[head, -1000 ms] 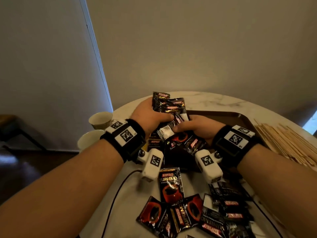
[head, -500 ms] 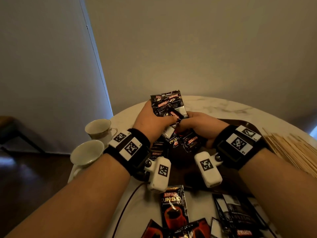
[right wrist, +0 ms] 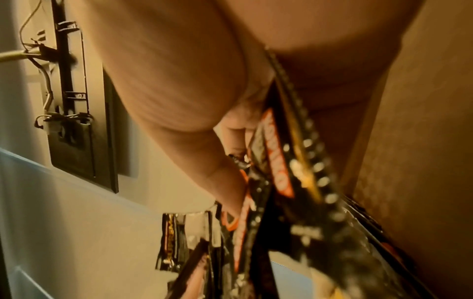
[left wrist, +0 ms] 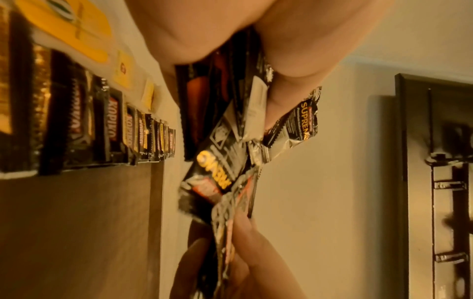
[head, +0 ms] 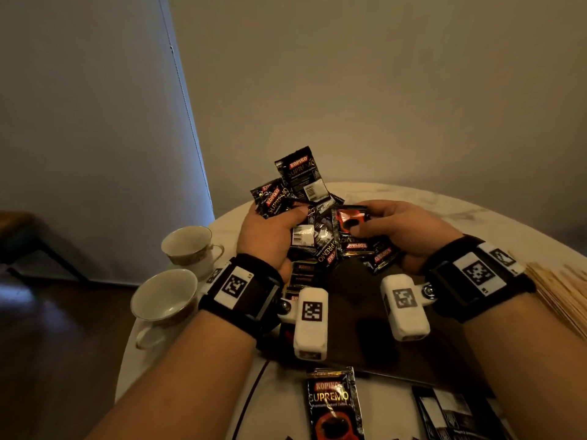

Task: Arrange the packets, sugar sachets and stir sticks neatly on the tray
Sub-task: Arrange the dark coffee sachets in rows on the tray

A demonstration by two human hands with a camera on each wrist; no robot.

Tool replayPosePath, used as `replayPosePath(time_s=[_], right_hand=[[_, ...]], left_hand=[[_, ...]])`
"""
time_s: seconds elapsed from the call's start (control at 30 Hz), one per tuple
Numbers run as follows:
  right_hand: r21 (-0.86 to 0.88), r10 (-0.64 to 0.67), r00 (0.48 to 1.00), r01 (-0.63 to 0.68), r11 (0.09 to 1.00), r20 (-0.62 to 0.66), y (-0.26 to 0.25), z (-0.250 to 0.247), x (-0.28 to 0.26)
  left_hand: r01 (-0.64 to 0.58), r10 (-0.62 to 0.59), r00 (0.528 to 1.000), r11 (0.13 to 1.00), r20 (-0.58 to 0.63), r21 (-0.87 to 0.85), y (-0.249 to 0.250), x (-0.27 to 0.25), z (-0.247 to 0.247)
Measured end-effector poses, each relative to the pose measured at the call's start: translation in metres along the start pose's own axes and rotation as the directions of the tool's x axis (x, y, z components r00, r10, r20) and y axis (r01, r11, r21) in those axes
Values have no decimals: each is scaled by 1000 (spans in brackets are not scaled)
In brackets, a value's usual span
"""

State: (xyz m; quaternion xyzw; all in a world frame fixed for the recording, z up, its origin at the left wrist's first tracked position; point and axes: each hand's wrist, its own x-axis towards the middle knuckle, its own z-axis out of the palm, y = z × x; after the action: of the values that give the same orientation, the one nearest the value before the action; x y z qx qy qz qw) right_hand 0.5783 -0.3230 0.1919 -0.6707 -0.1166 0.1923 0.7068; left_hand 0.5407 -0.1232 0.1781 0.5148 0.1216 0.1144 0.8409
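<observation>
Holding a messy bunch of packets [head: 313, 223] over the tray [head: 359, 300], the left hand [head: 270, 236] and right hand [head: 400, 230] are both curling their fingers round it, while a row is lying on the tray, loose packets [head: 333, 404] and stir sticks [head: 559, 293] are waiting on the table.

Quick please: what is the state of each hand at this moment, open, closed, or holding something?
Left hand: closed, gripping a bunch of coffee packets.
Right hand: closed, thumb pinching a red-and-black packet in the same bunch.

Plain beige wall [head: 381, 90]; pale curtain [head: 95, 122] left; dark wood floor [head: 47, 360]; dim warm light.
</observation>
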Motion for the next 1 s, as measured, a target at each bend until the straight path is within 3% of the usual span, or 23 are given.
replayPosePath(time_s=[0.3,0.47,0.77,1.0], right_hand=[[212,-69,991,92,973,-114,-5,-5,-1],[132,-42,998,49,990,-52,4,15,2],[164,-177,984,178,970,-25,3,38,0],[143,-225,973,230,963,-54,5,52,-4]], left_hand=[[59,-65,996,991,-54,-118,2,9,-11],[54,-60,997,991,-43,-125,-2,4,-8],[65,-63,991,998,116,-12,-9,-20,6],[106,-105,993,994,58,-13,-7,-24,9]])
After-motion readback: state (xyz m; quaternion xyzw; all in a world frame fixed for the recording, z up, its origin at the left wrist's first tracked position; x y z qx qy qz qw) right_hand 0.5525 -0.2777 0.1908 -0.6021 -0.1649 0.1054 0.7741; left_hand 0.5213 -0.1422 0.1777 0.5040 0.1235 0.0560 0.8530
